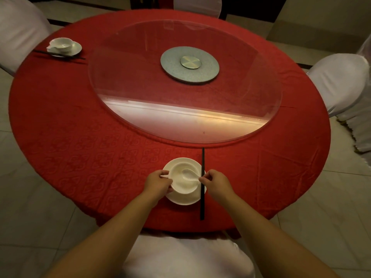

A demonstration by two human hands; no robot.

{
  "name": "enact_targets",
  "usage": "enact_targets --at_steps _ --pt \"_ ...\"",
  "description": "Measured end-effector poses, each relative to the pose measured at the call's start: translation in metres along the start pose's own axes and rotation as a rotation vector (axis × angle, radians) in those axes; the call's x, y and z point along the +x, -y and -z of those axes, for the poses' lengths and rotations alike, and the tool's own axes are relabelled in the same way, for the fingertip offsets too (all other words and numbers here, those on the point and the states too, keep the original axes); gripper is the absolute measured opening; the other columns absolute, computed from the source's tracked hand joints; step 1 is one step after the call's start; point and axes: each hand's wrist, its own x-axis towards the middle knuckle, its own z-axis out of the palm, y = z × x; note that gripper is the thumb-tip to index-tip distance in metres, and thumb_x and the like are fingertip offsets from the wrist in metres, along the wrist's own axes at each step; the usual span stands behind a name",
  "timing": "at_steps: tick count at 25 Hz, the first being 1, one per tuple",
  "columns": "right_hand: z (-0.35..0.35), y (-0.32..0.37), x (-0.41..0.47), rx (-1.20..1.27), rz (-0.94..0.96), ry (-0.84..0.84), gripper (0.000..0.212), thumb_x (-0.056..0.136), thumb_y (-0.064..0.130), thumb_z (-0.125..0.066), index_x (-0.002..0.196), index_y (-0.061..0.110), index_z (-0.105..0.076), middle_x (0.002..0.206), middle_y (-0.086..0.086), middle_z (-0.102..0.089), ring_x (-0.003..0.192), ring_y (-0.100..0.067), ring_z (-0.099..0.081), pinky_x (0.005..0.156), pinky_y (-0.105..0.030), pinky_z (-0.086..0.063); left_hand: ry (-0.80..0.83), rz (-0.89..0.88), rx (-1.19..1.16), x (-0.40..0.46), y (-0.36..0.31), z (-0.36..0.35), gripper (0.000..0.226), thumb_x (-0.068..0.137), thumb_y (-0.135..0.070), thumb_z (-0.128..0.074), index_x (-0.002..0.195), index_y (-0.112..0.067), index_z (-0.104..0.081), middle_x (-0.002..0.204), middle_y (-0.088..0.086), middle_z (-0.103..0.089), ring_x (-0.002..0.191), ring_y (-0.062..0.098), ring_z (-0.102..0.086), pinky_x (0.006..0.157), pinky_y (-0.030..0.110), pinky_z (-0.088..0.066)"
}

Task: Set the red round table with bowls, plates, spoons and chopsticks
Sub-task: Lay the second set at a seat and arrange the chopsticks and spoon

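Observation:
On the near edge of the red round table [80, 137] stands a white plate [181, 200] with a white bowl [183, 186] on it. A white spoon [188, 174] lies in the bowl, handle to the right. My left hand [157, 182] grips the bowl's left rim. My right hand [215, 182] pinches the spoon's handle end. Black chopsticks [202, 205] lie straight along the plate's right side, partly under my right hand. A second setting at the far left has a plate [77, 49], a bowl [61, 44] and chopsticks [60, 54].
A glass turntable [140, 93] on a grey metal hub [189, 65] fills the table's middle. White-covered chairs stand at the near edge [184, 255], far left [18, 27], right [339, 81] and back [197, 5]. Tiled floor surrounds the table.

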Motion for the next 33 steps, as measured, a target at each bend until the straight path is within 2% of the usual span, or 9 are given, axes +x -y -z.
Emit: enact_targets --at_steps 4,8,14,18,22,25,27,30,33 --pt "-0.006 0.007 0.005 -0.079 -0.028 0.012 0.018 0.088 0.029 -0.073 0.08 0.016 -0.063 0.079 0.001 -0.066 0.073 -0.016 -0.062 0.059 -0.03 -0.045 -0.024 0.012 -0.027 0.0 0.004 -0.001 0.041 0.083 0.007 -0.063 0.123 -0.005 -0.066 0.09 0.019 -0.071 0.065 0.023 -0.067 0.072 0.043 -0.064" --pt "-0.011 0.013 0.009 -0.107 -0.053 0.007 0.019 0.085 0.029 -0.077 0.081 0.015 -0.065 0.075 0.004 -0.065 0.069 -0.013 -0.062 0.056 -0.029 -0.047 -0.027 0.015 -0.052 -0.004 0.004 -0.003 0.039 0.084 0.007 -0.063 0.121 -0.007 -0.065 0.089 0.018 -0.071 0.067 0.023 -0.068 0.076 0.046 -0.064" --pt "-0.011 0.017 0.014 -0.115 -0.079 -0.042 0.022 0.083 0.03 -0.079 0.08 0.02 -0.06 0.078 0.005 -0.063 0.073 -0.02 -0.067 0.063 -0.036 -0.057 -0.021 0.036 -0.076 -0.008 0.002 -0.001 0.038 0.084 0.007 -0.064 0.119 -0.01 -0.067 0.093 0.016 -0.071 0.075 0.023 -0.072 0.065 0.035 -0.065" --pt "-0.013 0.016 0.015 -0.1 -0.081 -0.058 0.021 0.083 0.03 -0.079 0.081 0.023 -0.058 0.079 0.008 -0.061 0.071 -0.016 -0.066 0.061 -0.035 -0.057 -0.013 0.044 -0.085 -0.006 0.003 -0.002 0.04 0.083 0.006 -0.066 0.12 -0.01 -0.066 0.098 0.017 -0.071 0.08 0.024 -0.073 0.062 0.032 -0.064" --pt "-0.013 0.014 0.016 -0.086 -0.088 -0.08 0.022 0.084 0.036 -0.077 0.084 0.024 -0.059 0.082 0.008 -0.062 0.072 -0.015 -0.064 0.057 -0.032 -0.052 -0.005 0.061 -0.098 -0.006 0.003 -0.002 0.039 0.086 0.001 -0.068 0.122 -0.01 -0.064 0.098 0.018 -0.071 0.083 0.027 -0.074 0.065 0.034 -0.064" --pt "-0.008 0.014 0.016 -0.103 -0.082 -0.126 0.029 0.086 0.045 -0.071 0.094 0.02 -0.061 0.089 0.002 -0.065 0.078 -0.017 -0.063 0.058 -0.03 -0.045 -0.019 0.055 -0.083 -0.008 0.003 0.003 0.033 0.09 -0.006 -0.069 0.122 -0.009 -0.062 0.09 0.015 -0.069 0.075 0.025 -0.073 0.065 0.035 -0.065" --pt "-0.002 0.013 0.014 -0.139 -0.038 -0.168 0.034 0.088 0.048 -0.066 0.101 0.016 -0.062 0.098 -0.002 -0.064 0.085 -0.021 -0.061 0.064 -0.032 -0.045 -0.046 0.028 -0.011 -0.011 0.001 0.013 0.03 0.09 -0.013 -0.07 0.119 -0.009 -0.064 0.09 0.013 -0.069 0.071 0.022 -0.07 0.062 0.034 -0.064" --pt "0.008 0.019 0.009 -0.217 0.085 -0.193 0.034 0.09 0.044 -0.061 0.106 0.014 -0.062 0.104 -0.004 -0.061 0.095 -0.026 -0.06 0.075 -0.037 -0.05 -0.098 -0.108 0.175 -0.018 -0.007 0.034 0.02 0.088 -0.019 -0.072 0.106 -0.011 -0.07 0.094 0.009 -0.074 0.08 0.028 -0.073 0.068 0.037 -0.059" --pt "0.015 0.043 0.003 -0.332 0.317 -0.083 0.025 0.091 0.039 -0.06 0.103 0.017 -0.064 0.1 -0.003 -0.063 0.094 -0.025 -0.061 0.073 -0.034 -0.048 -0.17 -0.229 0.383 -0.04 -0.019 0.062 0.014 0.087 -0.02 -0.074 0.098 -0.011 -0.074 0.091 0.005 -0.074 0.086 0.023 -0.07 0.079 0.034 -0.054"
